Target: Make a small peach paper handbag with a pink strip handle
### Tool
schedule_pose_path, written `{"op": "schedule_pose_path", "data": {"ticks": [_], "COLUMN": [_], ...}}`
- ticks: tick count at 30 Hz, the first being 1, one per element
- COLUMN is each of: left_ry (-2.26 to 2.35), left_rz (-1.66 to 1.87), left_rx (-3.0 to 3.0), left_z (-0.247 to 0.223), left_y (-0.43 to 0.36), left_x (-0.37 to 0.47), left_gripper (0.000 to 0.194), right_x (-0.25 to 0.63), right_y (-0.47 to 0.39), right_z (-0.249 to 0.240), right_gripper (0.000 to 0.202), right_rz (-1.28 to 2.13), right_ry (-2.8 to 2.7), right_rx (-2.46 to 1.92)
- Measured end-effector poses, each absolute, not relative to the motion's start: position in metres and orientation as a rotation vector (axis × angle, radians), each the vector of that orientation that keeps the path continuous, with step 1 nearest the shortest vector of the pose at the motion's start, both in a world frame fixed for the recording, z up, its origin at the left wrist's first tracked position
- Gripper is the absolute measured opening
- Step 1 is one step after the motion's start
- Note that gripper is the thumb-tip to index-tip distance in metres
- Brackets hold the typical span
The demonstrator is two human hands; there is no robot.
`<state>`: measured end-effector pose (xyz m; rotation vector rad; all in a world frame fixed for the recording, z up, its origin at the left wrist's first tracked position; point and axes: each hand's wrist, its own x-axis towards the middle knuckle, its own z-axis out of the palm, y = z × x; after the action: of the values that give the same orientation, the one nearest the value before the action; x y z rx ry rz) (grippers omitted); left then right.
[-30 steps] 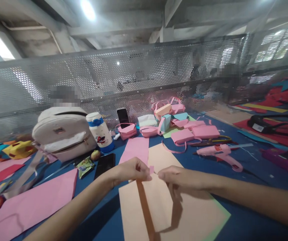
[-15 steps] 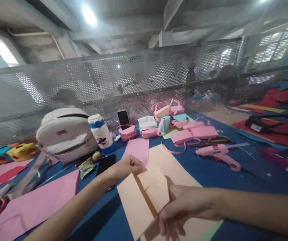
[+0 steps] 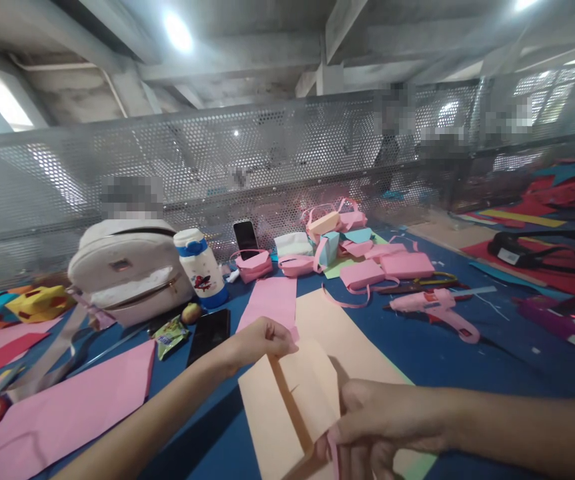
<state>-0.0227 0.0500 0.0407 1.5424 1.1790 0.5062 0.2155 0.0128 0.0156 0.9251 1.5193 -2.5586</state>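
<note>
A folded peach paper piece point(image 3: 272, 420) is held between my two hands above the table. My left hand point(image 3: 267, 340) is closed on its upper edge, fingertips pinched together. At its lower right, my right hand point(image 3: 367, 427) grips the paper, with a narrow pink strip point(image 3: 335, 453) at the fingers. Beneath lies a larger peach sheet point(image 3: 327, 313) over a green one, and a pink sheet point(image 3: 270, 300) lies behind my left hand.
A pink glue gun point(image 3: 437, 307) lies at right, near small pink paper bags point(image 3: 362, 273). Farther left stand a bottle point(image 3: 201, 270) and a white backpack point(image 3: 130, 267). A dark phone point(image 3: 210, 333) and pink paper point(image 3: 77, 407) lie beside my left arm.
My hands and the folded peach paper have shifted slightly down and right. The pink strip at my right fingers now shows.
</note>
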Motion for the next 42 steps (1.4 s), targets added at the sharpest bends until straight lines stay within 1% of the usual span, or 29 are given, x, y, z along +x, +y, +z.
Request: {"op": "schedule_pose_path", "data": {"ticks": [3, 6, 9, 12, 14, 17, 20, 22, 23, 25, 28, 30, 31, 33, 35, 36, 37, 40, 42], "left_ry": [1.198, 1.199, 1.2, 1.198, 1.177, 1.124, 1.088, 1.079, 1.077, 1.085, 1.109, 1.144, 1.167, 1.255, 1.282, 1.234, 1.09, 0.833, 0.837], "left_rz": [0.547, 0.571, 0.558, 0.503, 0.438, 0.321, 0.245, 0.213, 0.195, 0.159, 0.14, 0.191, 0.24, 0.41, 0.561, 0.605, 0.64, 0.788, 0.898], "left_rx": [1.517, 1.484, 1.491, 1.54, 1.58, 1.633, 1.693, 1.745, 1.773, 1.833, 1.919, 1.977, 2.009, 2.094, 2.177, 2.253, 2.493, 3.193, 3.414], "left_z": [0.046, 0.049, 0.048, 0.046, 0.046, 0.047, 0.046, 0.043, 0.04, 0.034, 0.031, 0.038, 0.044, 0.057, 0.065, 0.065, 0.061, 0.038, 0.022], "left_y": [0.046, 0.042, 0.042, 0.043, 0.046, 0.05, 0.056, 0.062, 0.066, 0.074, 0.082, 0.078, 0.073, 0.053, 0.025, 0.01, -0.004, -0.036, -0.046], "left_x": [-0.021, -0.02, -0.019, -0.019, -0.02, -0.02, -0.017, -0.013, -0.01, -0.007, -0.006, -0.007, -0.008, -0.007, -0.002, 0.002, 0.006, 0.015, 0.018], "left_gripper": [0.036, 0.038, 0.04, 0.042, 0.045, 0.049, 0.051, 0.05, 0.047, 0.04, 0.024, 0.014, 0.012, 0.019, 0.027, 0.025, 0.025, 0.013, 0.014], "right_x": [0.214, 0.213, 0.212, 0.216, 0.221, 0.228, 0.228, 0.221, 0.217, 0.208, 0.198, 0.196, 0.196, 0.198, 0.2, 0.201, 0.202, 0.203, 0.203], "right_y": [0.012, 0.012, 0.011, 0.014, 0.02, 0.037, 0.055, 0.063, 0.065, 0.068, 0.07, 0.073, 0.075, 0.079, 0.082, 0.083, 0.084, 0.085, 0.085], "right_z": [0.017, 0.02, 0.023, 0.029, 0.036, 0.046, 0.043, 0.033, 0.027, 0.016, 0.008, 0.007, 0.008, 0.008, 0.009, 0.009, 0.01, 0.016, 0.021], "right_gripper": [0.019, 0.017, 0.017, 0.02, 0.023, 0.014, 0.009, 0.014, 0.018, 0.022, 0.018, 0.019, 0.022, 0.027, 0.027, 0.025, 0.022, 0.02, 0.023], "right_rz": [-2.468, -2.355, -2.267, -2.153, -2.006, -1.813, -1.843, -1.923, -2.01, -2.078, -2.035, -1.938, -1.879, -1.764, -1.663, -1.614, -1.563, -1.417, -1.35], "right_ry": [1.582, 1.628, 1.784, 1.915, 1.959, 2.051, 2.346, 2.551, 2.568, 2.592, 2.667, 2.725, 2.748, 2.784, 2.814, 2.83, 2.85, 2.925, 2.966], "right_rx": [1.054, 1.199, 1.212, 1.054, 0.864, 0.672, 0.828, 0.985, 1.027, 1.039, 1.036, 1.074, 1.095, 1.132, 1.143, 1.138, 1.129, 1.083, 1.048]}}
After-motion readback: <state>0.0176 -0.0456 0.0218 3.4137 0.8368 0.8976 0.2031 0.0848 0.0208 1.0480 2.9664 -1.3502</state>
